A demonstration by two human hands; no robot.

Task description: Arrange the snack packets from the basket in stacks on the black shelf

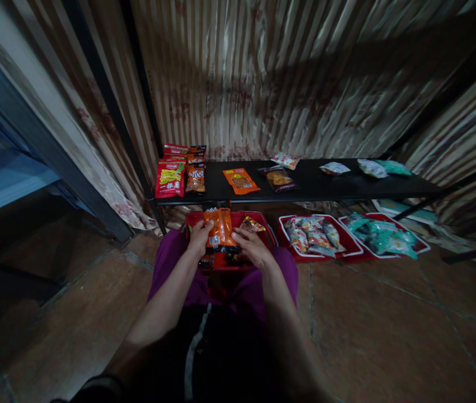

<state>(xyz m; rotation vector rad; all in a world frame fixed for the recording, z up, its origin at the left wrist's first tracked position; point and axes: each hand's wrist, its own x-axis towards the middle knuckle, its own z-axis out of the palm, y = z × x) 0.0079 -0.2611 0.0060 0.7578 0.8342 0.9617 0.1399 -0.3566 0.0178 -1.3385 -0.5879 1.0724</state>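
Note:
An orange and black snack bag [220, 228] is held between my two hands, its back with a barcode facing up. My left hand [199, 235] is closed on its left edge, thumb on top. On the right edge my right hand [252, 245] grips it with the fingertips. Beneath the bag is a red basket [258, 218] between my knees, with a yellow and brown packet [252, 224] and other bags inside, partly hidden by my hands. Straight ahead, matching orange and black bags [196, 178] stand on the black shelf [216, 182], beside red snack bags [170, 178].
Along the shelf lie an orange packet [241, 181], a dark packet [278, 178] and several pale bags. To my right, one red basket [350, 246] holds white and orange bags, and another holds green bags [389, 236]. A metal frame [90, 184] stands at left.

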